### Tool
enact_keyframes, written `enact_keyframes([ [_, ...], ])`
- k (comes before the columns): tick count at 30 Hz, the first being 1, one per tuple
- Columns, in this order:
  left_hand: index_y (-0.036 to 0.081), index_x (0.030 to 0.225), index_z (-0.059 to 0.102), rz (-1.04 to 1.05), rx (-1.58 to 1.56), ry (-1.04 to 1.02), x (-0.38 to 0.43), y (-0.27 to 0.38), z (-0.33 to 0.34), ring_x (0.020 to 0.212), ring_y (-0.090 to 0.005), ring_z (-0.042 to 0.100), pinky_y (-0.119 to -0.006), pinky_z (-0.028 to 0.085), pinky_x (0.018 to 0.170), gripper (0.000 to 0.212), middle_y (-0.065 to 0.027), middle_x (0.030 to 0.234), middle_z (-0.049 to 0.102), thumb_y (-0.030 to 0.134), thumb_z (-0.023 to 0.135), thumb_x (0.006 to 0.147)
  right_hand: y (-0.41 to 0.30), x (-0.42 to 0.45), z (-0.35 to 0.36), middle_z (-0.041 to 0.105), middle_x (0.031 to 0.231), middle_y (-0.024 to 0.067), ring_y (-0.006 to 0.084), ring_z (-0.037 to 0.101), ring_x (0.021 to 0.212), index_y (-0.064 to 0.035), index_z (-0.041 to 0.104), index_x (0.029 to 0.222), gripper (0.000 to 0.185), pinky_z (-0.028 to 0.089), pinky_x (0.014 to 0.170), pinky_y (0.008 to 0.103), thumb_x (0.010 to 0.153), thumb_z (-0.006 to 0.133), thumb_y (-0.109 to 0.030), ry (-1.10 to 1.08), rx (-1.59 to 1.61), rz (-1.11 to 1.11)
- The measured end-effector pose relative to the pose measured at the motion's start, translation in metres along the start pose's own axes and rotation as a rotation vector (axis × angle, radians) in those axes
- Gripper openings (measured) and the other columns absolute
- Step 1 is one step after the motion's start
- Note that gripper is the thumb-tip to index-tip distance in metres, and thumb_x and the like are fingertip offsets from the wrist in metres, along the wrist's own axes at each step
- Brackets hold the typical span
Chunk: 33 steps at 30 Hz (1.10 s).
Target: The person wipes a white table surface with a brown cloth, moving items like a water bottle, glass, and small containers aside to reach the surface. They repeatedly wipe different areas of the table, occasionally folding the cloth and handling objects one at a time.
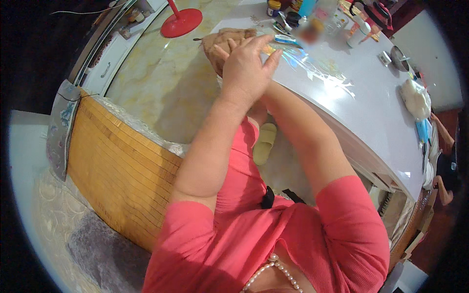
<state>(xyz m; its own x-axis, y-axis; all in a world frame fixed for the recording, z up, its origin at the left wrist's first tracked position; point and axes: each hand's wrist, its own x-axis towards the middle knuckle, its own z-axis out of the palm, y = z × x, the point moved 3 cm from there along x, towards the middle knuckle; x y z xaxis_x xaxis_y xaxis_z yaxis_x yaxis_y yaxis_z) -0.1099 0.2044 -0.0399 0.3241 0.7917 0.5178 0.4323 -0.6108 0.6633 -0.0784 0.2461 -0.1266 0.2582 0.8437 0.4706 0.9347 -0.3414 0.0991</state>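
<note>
My left hand (247,64) is palm down with its fingers spread and its thumb apart, at the near left edge of the white table. Its fingertips lie over a crumpled brown fabric item (212,45) with a small dark tab; whether they grip it cannot be told. My right forearm (293,110) crosses beneath my left wrist, and my right hand is hidden behind the left one. Shiny clear plastic strips (322,75) lie on the table to the right of my hands. A blue-and-white tube-like item (286,39) is just beyond my left fingertips.
Jars, bottles and a blurred item crowd the far side of the table (366,121). A metal bowl (399,58) and a white plastic package (416,98) stand farther right, near another person's arm (443,130). A red round stand base (181,22) rests on the floor.
</note>
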Motion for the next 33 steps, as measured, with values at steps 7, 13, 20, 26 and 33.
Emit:
enact_keyframes([
  [7, 0.003, 0.099, 0.064, 0.152, -0.074, 0.225, 0.004, -0.006, -0.008, 0.085, -0.0290, 0.063, -0.037, 0.049, 0.076, 0.025, -0.0136, 0.089, 0.066, 0.021, 0.065, 0.082, -0.027, 0.031, 0.043, 0.039, 0.143, 0.0112, 0.0282, 0.036, 0.133, -0.0131, 0.058, 0.121, 0.041, 0.032, 0.108, 0.0349, 0.081, 0.049, -0.017, 0.033, 0.552, -0.689],
  [13, 0.004, 0.096, 0.065, 0.176, -0.093, 0.046, -0.010, 0.018, 0.028, 0.078, -0.0299, 0.063, -0.038, 0.050, 0.070, 0.021, -0.0134, 0.084, 0.066, 0.019, 0.064, 0.082, 0.022, 0.020, 0.059, 0.057, 0.125, 0.0069, 0.0320, 0.044, 0.123, -0.0112, 0.064, 0.110, 0.045, 0.036, 0.104, 0.0384, 0.066, 0.061, -0.011, 0.078, 1.067, -1.147],
  [20, 0.007, 0.102, 0.066, 0.089, 0.018, -0.265, -0.026, 0.035, 0.056, 0.079, -0.0297, 0.065, -0.040, 0.051, 0.070, 0.028, -0.0135, 0.087, 0.068, 0.028, 0.061, 0.084, 0.175, -0.088, 0.003, 0.061, 0.119, -0.0017, 0.0257, 0.045, 0.122, -0.0193, 0.068, 0.103, 0.035, 0.036, 0.103, 0.0403, 0.068, 0.063, -0.018, -0.111, 0.741, -0.551],
  [26, 0.008, 0.102, 0.065, 0.171, 0.077, -0.718, -0.050, 0.067, 0.103, 0.091, -0.0318, 0.064, -0.043, 0.050, 0.078, 0.032, -0.0145, 0.095, 0.067, 0.034, 0.059, 0.083, 0.311, -0.188, -0.014, 0.060, 0.117, -0.0077, 0.0189, 0.042, 0.123, -0.0266, 0.067, 0.107, 0.038, 0.033, 0.105, 0.0390, 0.070, 0.064, -0.019, -0.064, 0.197, -0.526],
  [33, 0.011, 0.114, 0.062, 0.238, 0.070, -0.847, -0.052, 0.102, 0.138, 0.098, -0.0293, 0.062, -0.041, 0.049, 0.084, 0.040, -0.0117, 0.105, 0.067, 0.036, 0.060, 0.084, 0.381, -0.231, -0.064, 0.062, 0.114, 0.0008, 0.0265, 0.049, 0.117, -0.0169, 0.067, 0.104, 0.047, 0.039, 0.099, 0.0427, 0.063, 0.058, 0.005, -0.139, 0.308, -0.270],
])
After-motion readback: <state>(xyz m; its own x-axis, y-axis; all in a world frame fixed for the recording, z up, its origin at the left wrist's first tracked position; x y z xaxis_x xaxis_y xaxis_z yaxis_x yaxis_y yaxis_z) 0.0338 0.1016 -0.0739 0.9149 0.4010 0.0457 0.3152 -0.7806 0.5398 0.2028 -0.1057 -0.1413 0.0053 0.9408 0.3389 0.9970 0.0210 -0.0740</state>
